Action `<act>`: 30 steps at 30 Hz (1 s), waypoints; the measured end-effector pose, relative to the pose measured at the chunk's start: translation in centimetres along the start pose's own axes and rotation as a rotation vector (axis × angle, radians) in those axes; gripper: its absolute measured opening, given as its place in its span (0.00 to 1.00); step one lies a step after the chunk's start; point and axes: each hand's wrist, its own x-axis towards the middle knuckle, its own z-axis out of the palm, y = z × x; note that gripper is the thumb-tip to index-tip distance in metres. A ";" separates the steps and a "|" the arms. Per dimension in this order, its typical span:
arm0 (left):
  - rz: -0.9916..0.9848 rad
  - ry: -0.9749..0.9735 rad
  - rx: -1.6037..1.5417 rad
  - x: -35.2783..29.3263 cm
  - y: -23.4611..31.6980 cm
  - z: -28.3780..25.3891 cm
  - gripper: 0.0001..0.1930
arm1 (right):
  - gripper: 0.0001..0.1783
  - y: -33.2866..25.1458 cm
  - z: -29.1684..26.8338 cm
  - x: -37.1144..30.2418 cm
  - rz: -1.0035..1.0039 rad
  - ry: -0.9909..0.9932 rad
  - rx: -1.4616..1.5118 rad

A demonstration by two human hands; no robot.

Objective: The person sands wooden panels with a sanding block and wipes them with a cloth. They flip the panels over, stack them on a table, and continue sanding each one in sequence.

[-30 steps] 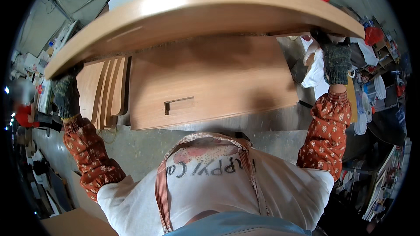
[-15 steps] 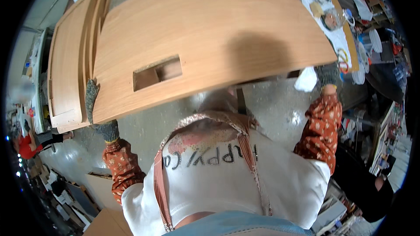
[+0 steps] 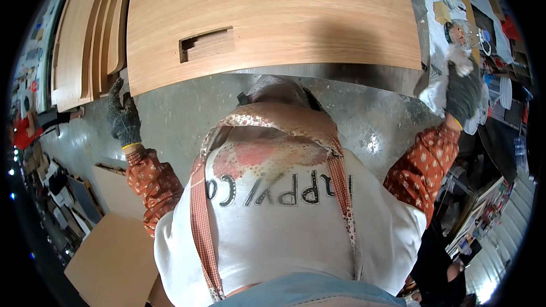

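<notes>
Board (image 3: 273,17) is lying on a surface (image 3: 364,77), bit of which pokes out along the board's near right edge. Slot (image 3: 219,44) is in the board's near left part. Stack (image 3: 85,40) sits just left of the board. Left hand (image 3: 123,115) is just off the board's near left corner, right hand (image 3: 463,91) out past the near right one, beside a bag (image 3: 435,94). Block (image 3: 441,12) and jar (image 3: 458,33) are right of the board, floor (image 3: 187,102) in front of it.

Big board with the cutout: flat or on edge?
Flat: the board's broad face and cutout show from above, and grey worktop shows along its front edge.
</notes>
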 end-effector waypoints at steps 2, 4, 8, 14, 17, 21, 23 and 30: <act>-0.156 0.117 -0.253 -0.6 -1.0 1.7 0.20 | 0.25 -2.6 -2.1 0.3 -0.102 0.144 -0.034; -0.166 0.195 -0.194 -0.5 0.0 1.1 0.19 | 0.23 -5.4 -3.8 0.7 -0.154 0.157 0.030; 0.067 0.350 -0.023 -0.3 5.9 0.9 0.18 | 0.21 -9.9 -3.9 1.9 -0.323 -0.112 0.110; 0.204 0.272 -0.144 0.0 6.4 1.3 0.16 | 0.35 -20.1 1.2 -1.9 -0.620 -0.134 0.544; 0.081 0.258 -0.370 -1.3 5.8 1.4 0.15 | 0.31 -23.9 1.4 -2.8 -0.872 -0.115 0.587; 0.004 0.253 -0.532 -1.9 5.3 1.6 0.14 | 0.22 -34.2 0.0 -4.9 -1.094 -0.208 0.729; -0.001 0.234 -0.591 -1.7 5.3 1.8 0.14 | 0.21 -38.6 0.5 -7.0 -1.254 -0.261 0.602; 0.047 0.241 -0.472 -1.9 6.5 1.7 0.20 | 0.11 -40.9 1.3 -7.9 -1.339 -0.088 0.914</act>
